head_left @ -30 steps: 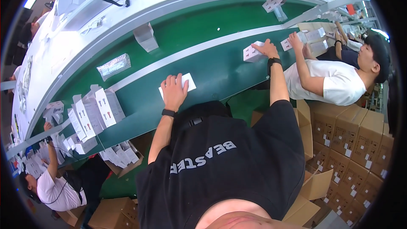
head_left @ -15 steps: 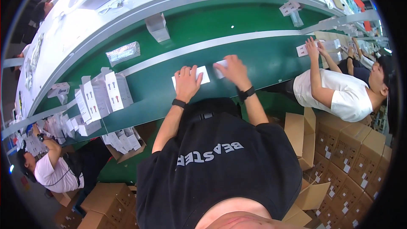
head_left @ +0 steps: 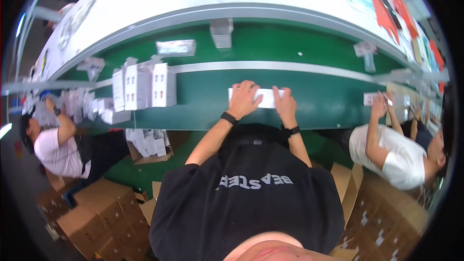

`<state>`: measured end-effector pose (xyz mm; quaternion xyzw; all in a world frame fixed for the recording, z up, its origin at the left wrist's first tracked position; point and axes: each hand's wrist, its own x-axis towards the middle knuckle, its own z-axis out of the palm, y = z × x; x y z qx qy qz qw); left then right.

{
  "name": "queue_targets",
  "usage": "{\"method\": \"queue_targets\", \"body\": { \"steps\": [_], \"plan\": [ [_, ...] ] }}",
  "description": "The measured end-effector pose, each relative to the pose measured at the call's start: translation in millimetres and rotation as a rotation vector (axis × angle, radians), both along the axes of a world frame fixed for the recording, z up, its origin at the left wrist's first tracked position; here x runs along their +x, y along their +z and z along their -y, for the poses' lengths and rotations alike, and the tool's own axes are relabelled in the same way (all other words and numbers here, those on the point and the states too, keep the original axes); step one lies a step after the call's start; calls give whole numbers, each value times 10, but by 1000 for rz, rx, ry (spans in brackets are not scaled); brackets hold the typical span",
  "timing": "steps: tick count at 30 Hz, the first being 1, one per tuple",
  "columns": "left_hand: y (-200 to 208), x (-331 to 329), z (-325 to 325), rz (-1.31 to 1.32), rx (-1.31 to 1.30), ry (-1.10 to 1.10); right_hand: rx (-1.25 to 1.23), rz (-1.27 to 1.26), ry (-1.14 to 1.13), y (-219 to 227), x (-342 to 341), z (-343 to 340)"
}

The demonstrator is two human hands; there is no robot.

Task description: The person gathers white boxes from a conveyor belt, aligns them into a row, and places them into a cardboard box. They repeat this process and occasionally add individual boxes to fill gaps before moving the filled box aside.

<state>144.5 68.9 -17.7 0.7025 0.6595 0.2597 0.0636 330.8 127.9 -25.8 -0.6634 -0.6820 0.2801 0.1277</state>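
Note:
A small white box (head_left: 267,98) lies lengthwise on the dark green work surface straight in front of me. Over its left part my left hand (head_left: 243,100) is closed, fingers on the far side and thumb along the near face. My right hand (head_left: 285,104) grips its right end between thumb and fingers. Both hands cover parts of the box, so I cannot tell whether a separate piece sits under the right fingers. To the left of my hands stand several upright white cartons (head_left: 163,87) printed with small earphone pictures.
Beyond a pale strip lie a clear-wrapped packet (head_left: 176,47) and an open white box (head_left: 222,34). A white shelf (head_left: 183,12) crosses above. Co-workers sit at left (head_left: 60,142) and right (head_left: 386,152). Brown cartons (head_left: 104,212) stand behind me, beside a carton of white boxes (head_left: 149,144).
My right hand, earlier apart from the left with a small white piece, now rests on the white box's right end. The whole view has turned, shifting the surroundings rightward.

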Motion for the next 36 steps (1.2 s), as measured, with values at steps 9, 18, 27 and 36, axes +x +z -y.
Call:
{"method": "queue_targets", "body": {
  "steps": [9, 18, 27, 36],
  "plan": [
    [-98, -191, 133, 53, 24, -1, -87, -145, 83, -101, -25, 131],
    [-49, -12, 82, -82, -22, 98, 57, -150, 44, -265, 2, 204],
    [-38, -15, 100, -33, 68, 101, -51, -271, 49, -229, 47, 121],
    [202, -33, 59, -6, 3, 54, 49, -395, 86, -296, 48, 143]
  ]
}}
